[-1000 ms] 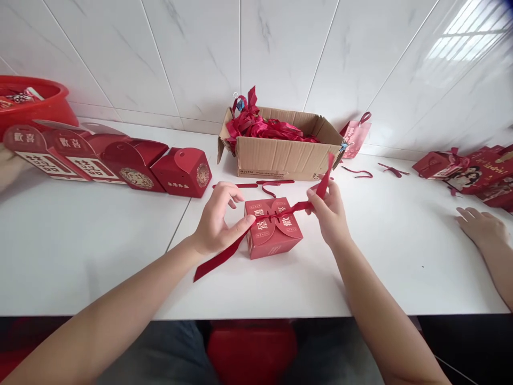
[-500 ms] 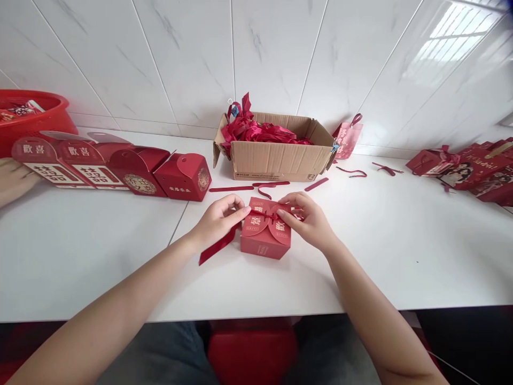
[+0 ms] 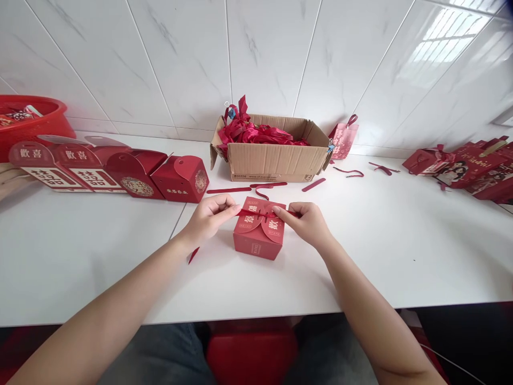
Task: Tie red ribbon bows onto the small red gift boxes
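White table [image 3: 224, 294], with a red gift box [image 3: 256, 243] between two bare hands

At the near side, below the table edge, a red seat [image 3: 251, 353] shows between denim-clad legs [image 3: 160, 350]. Above that edge the gift box rests upright on the table, near the middle, its curved top flaps closed together and crossed by a red ribbon [image 3: 263, 215].

The left hand [image 3: 210, 216] grasps the ribbon between thumb and fingers just beside the box's left side; a loose ribbon end hangs below that wrist. The right hand [image 3: 306, 219] has its thumb pressed by the knot on top, its curled fingers gripping the ribbon's other side.

Just beyond lie narrow red strips [image 3: 228, 190]. On the left, four red boxes [image 3: 170, 179] stand in a row, with another person's hand [image 3: 12, 179] at their far-left end and a red basin [image 3: 38, 128] behind. Farther back, a cardboard carton [image 3: 276, 160] holds heaped red ribbons [image 3: 260, 132], with a pink bag [image 3: 342, 141] near its right end. On the right are a bow-topped box [image 3: 427, 162] and red printed bags [image 3: 471, 166]. White marbled tiles [image 3: 276, 64] rise behind everything.
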Demonstrator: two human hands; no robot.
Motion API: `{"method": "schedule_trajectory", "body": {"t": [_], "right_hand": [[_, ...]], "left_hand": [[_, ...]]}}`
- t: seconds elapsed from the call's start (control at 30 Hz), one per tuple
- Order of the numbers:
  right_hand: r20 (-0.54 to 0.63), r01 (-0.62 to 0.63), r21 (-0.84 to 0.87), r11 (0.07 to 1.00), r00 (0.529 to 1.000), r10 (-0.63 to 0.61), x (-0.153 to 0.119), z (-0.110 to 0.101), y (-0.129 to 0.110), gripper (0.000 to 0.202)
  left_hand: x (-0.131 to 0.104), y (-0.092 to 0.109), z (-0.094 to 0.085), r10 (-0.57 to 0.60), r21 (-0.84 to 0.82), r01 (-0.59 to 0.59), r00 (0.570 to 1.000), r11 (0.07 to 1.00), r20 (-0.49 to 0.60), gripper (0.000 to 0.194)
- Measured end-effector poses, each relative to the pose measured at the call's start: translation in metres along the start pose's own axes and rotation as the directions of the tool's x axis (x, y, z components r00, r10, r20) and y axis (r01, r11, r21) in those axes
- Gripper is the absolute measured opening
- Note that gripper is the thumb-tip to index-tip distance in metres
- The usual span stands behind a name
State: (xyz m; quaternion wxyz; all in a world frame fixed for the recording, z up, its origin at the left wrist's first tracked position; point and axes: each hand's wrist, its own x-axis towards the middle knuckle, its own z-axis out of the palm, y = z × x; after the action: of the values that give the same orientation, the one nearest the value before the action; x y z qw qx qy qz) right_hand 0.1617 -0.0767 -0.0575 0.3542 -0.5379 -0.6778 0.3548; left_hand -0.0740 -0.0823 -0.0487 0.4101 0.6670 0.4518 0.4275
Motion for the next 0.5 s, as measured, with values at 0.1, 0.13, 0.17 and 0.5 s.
{"method": "schedule_trajectory", "body": {"t": [0.1, 0.13, 0.17, 0.5], "right_hand": [[0.049, 0.016, 0.053, 0.998, 0.999, -0.019, 0.000, -0.004, -0.001, 0.058], [0.066, 0.014, 0.056, 0.998, 0.998, -0.017, 0.000, -0.006, -0.002, 0.058], [0.078, 0.012, 0.058, 0.998, 0.997, -0.016, 0.000, -0.007, -0.002, 0.059], [0.286, -0.180, 0.112, 0.977, 0.948, 0.142, 0.000, -0.024, -0.007, 0.052]], "left_hand": [[0.002, -0.001, -0.005, 0.007, 0.044, -0.007, 1.000, 0.999, -0.006, 0.029], [0.002, 0.000, -0.007, 0.004, 0.065, -0.003, 1.000, 0.998, -0.004, 0.029], [0.002, 0.000, -0.009, 0.000, 0.083, 0.000, 1.000, 0.997, 0.000, 0.029], [0.006, 0.008, -0.032, -0.427, 0.166, 0.395, 0.858, 0.904, 0.287, 0.058]]}}
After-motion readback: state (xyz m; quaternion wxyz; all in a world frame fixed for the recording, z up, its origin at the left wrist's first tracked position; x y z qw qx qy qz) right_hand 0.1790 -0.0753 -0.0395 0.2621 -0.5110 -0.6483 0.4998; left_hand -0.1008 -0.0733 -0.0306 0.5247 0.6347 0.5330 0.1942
